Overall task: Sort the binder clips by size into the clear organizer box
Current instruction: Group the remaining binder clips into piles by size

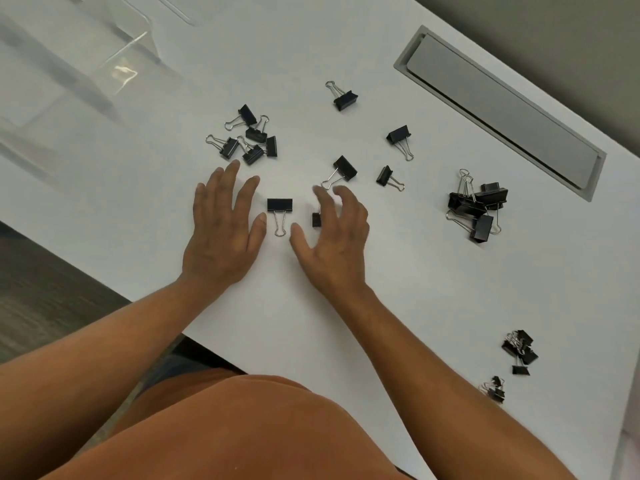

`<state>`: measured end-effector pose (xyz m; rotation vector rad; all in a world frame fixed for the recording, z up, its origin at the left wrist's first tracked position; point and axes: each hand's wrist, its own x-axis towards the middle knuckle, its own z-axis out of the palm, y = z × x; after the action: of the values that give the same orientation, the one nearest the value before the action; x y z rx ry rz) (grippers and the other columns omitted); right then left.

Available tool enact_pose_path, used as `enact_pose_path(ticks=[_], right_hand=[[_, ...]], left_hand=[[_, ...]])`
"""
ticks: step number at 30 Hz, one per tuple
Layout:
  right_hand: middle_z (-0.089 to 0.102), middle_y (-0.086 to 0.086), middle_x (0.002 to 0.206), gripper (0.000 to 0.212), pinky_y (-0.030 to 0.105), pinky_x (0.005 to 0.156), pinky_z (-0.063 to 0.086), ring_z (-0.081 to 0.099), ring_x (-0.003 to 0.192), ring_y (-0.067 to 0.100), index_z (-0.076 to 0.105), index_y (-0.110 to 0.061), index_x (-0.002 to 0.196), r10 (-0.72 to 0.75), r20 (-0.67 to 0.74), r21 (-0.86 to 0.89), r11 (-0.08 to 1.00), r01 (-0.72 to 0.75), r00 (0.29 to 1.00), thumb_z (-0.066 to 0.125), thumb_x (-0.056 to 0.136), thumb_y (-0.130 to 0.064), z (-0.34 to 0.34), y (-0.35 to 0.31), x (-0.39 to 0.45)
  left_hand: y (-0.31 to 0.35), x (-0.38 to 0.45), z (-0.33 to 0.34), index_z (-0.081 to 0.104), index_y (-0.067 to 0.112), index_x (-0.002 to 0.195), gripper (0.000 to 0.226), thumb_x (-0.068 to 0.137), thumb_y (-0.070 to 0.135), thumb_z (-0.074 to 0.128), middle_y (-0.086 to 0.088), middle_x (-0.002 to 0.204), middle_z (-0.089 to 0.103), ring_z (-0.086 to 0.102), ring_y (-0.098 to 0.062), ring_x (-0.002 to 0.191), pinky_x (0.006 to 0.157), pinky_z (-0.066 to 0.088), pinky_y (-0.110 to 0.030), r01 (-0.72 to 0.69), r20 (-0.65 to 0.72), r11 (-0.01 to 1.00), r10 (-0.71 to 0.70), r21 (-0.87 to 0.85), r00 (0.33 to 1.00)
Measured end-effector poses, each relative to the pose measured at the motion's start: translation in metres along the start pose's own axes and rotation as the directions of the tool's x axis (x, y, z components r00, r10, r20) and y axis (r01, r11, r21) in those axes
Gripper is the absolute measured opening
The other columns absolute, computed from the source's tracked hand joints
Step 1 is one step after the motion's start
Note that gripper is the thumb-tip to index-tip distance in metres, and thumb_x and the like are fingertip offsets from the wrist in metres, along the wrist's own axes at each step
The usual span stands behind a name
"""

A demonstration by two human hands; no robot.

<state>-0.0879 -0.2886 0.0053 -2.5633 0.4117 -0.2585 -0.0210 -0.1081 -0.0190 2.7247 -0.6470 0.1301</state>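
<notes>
Black binder clips lie scattered on the white table (398, 271). One medium clip (280, 207) sits between my hands. My left hand (221, 230) lies flat with fingers spread, just left of it. My right hand (332, 237) hovers with fingers loosely curled over a small clip (316, 220), holding nothing. A cluster of small clips (251, 138) lies beyond my left hand. A pile of large clips (476, 207) lies at the right, and small piles (519, 349) sit near the front right edge. The clear organizer box (79, 74) stands at the far left.
A grey cable hatch (498, 109) is set into the table at the back right. Loose clips (400, 136) lie between the hands and the hatch. The table's front edge runs diagonally below my forearms, with dark floor (45, 289) to the left.
</notes>
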Motion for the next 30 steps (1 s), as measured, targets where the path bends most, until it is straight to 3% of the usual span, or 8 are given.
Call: enact_pose_path(ticks=[4,6,10,16,21,24,26,30], right_hand=[[0.027,0.009,0.167,0.066,0.056,0.122,0.022,0.018,0.156,0.039,0.045,-0.035,0.154,-0.144,0.144,-0.153,0.974,0.166,0.979,0.054,0.094,-0.060,0.020,-0.021,0.009],[0.036,0.011,0.163,0.053,0.059,0.118,0.027,0.024,0.153,0.041,0.055,-0.032,0.144,-0.141,0.164,-0.195,0.966,0.172,0.976,0.053,0.097,-0.055,0.030,-0.024,0.015],[0.057,0.005,0.138,0.026,0.046,0.091,0.044,0.050,0.123,0.031,0.066,-0.023,0.118,-0.165,0.057,-0.258,0.950,0.174,0.985,0.055,0.101,-0.040,0.032,-0.011,0.021],[0.065,0.003,0.114,0.016,0.044,0.070,0.048,0.056,0.098,0.029,0.071,-0.017,0.106,-0.255,-0.021,-0.252,0.937,0.242,0.967,0.063,0.096,-0.027,0.024,0.010,0.022],[0.060,0.014,0.133,0.027,0.052,0.094,0.050,0.053,0.124,0.037,0.072,-0.013,0.118,-0.221,-0.063,-0.133,0.968,0.211,0.973,0.069,0.091,-0.015,0.010,0.018,0.022],[0.042,0.013,0.154,0.050,0.053,0.115,0.032,0.035,0.143,0.039,0.055,-0.030,0.146,0.016,0.031,-0.291,0.957,-0.007,0.999,0.061,0.099,-0.046,-0.003,0.020,0.008],[0.038,0.011,0.156,0.049,0.051,0.110,0.035,0.035,0.140,0.037,0.048,-0.036,0.149,0.105,0.066,-0.356,0.932,-0.075,0.992,0.055,0.102,-0.051,-0.004,0.021,-0.002],[0.052,0.012,0.135,0.026,0.045,0.079,0.050,0.050,0.106,0.033,0.060,-0.027,0.127,0.014,0.093,-0.364,0.931,0.021,0.996,0.064,0.101,-0.028,-0.002,0.013,-0.007]], left_hand=[[-0.001,-0.003,0.000,0.030,0.008,0.161,0.055,0.107,0.020,0.036,-0.021,0.172,0.016,0.019,-0.040,0.159,0.126,0.021,-0.060,-0.041,-0.033,0.997,0.043,0.066,0.998],[-0.001,-0.002,-0.001,0.030,0.008,0.160,0.058,0.103,0.014,0.038,-0.020,0.172,0.017,0.020,-0.040,0.159,0.126,0.021,-0.060,-0.029,-0.038,0.999,0.030,0.021,0.999],[0.000,0.000,-0.003,0.026,0.008,0.161,0.064,0.099,0.008,0.041,-0.020,0.171,0.019,0.021,-0.041,0.158,0.125,0.022,-0.061,-0.004,-0.032,0.999,0.003,-0.040,0.999],[0.000,0.000,-0.001,0.027,0.008,0.162,0.062,0.101,0.014,0.037,-0.022,0.171,0.018,0.022,-0.043,0.157,0.125,0.021,-0.060,-0.019,-0.015,1.000,0.019,0.020,1.000],[-0.002,-0.001,-0.001,0.028,0.007,0.162,0.060,0.103,0.015,0.035,-0.022,0.171,0.017,0.022,-0.042,0.157,0.125,0.021,-0.060,-0.033,-0.018,0.999,0.033,0.035,0.999],[-0.001,-0.002,0.000,0.027,0.008,0.162,0.060,0.103,0.017,0.034,-0.021,0.172,0.016,0.021,-0.040,0.158,0.126,0.020,-0.059,-0.020,-0.009,0.999,0.021,0.046,1.000],[-0.001,-0.001,0.000,0.027,0.008,0.162,0.060,0.103,0.018,0.035,-0.021,0.172,0.017,0.022,-0.041,0.158,0.126,0.020,-0.060,-0.017,-0.006,0.999,0.017,0.040,1.000],[-0.003,-0.003,0.002,0.027,0.007,0.163,0.059,0.105,0.019,0.032,-0.023,0.172,0.017,0.022,-0.042,0.158,0.126,0.020,-0.061,-0.035,-0.015,0.997,0.036,0.071,0.999]])
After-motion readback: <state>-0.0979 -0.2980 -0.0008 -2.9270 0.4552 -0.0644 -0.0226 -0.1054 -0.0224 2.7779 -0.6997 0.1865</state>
